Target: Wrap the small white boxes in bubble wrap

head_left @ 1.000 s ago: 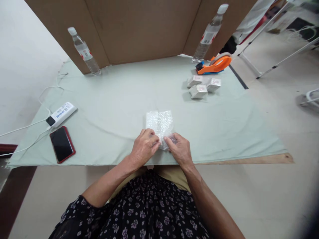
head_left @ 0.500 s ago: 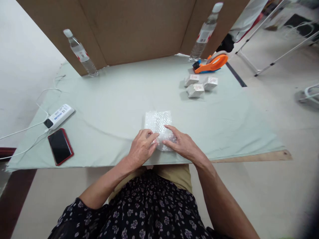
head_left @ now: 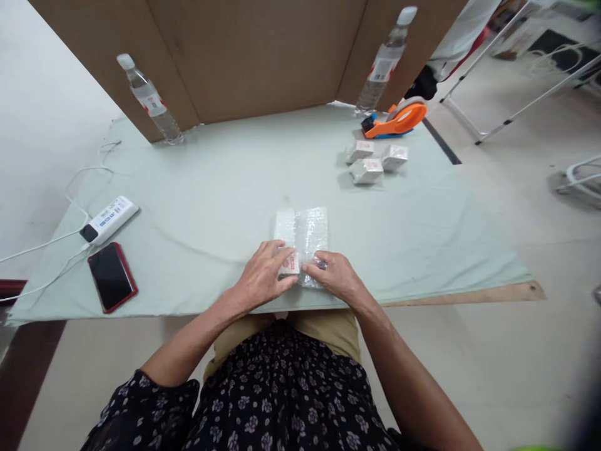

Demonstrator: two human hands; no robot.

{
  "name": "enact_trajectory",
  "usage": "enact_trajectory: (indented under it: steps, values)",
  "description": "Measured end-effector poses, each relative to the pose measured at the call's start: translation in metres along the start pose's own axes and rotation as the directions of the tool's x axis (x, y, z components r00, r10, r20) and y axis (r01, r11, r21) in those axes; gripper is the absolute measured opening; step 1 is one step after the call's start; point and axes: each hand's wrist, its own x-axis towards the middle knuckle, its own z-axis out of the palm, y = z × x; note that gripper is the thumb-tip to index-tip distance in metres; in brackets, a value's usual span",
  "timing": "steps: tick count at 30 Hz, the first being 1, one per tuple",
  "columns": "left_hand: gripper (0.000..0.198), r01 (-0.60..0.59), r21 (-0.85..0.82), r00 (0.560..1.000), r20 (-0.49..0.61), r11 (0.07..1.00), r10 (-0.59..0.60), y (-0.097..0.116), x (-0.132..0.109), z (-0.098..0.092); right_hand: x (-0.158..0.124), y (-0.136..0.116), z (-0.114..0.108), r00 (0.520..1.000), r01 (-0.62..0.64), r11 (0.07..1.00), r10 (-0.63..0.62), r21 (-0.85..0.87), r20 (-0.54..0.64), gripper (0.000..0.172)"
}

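Head view: the left hand [head_left: 267, 270] has its fingers curled round a small white box with red print [head_left: 290, 263], at the near left of a clear bubble-wrap sheet [head_left: 313, 227] on the pale green tablecloth [head_left: 225, 188]. Can't tell if the box actually sits on the wrap. The right hand [head_left: 339, 274] seems to be pinching the sheet's near part. Looks like mid-wrapping to me; next move probably calls for a steady box and a snug fold.
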Motion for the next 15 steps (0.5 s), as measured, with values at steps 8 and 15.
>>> enact_trajectory:
  steps: [8, 15]
  values:
    - [0.05, 0.032, -0.005, 0.99, 0.136, 0.999, -0.031, -0.013, 0.004, -0.014, -0.002, 0.007, -0.006, 0.999, 0.051, 0.989, -0.053, 0.139, 0.01, 0.032]
    - [0.05, 0.043, -0.087, 0.971, 0.238, 0.995, -0.022, -0.012, 0.007, -0.017, 0.0, 0.004, 0.003, 0.994, 0.023, 0.989, -0.007, 0.148, -0.108, 0.03]
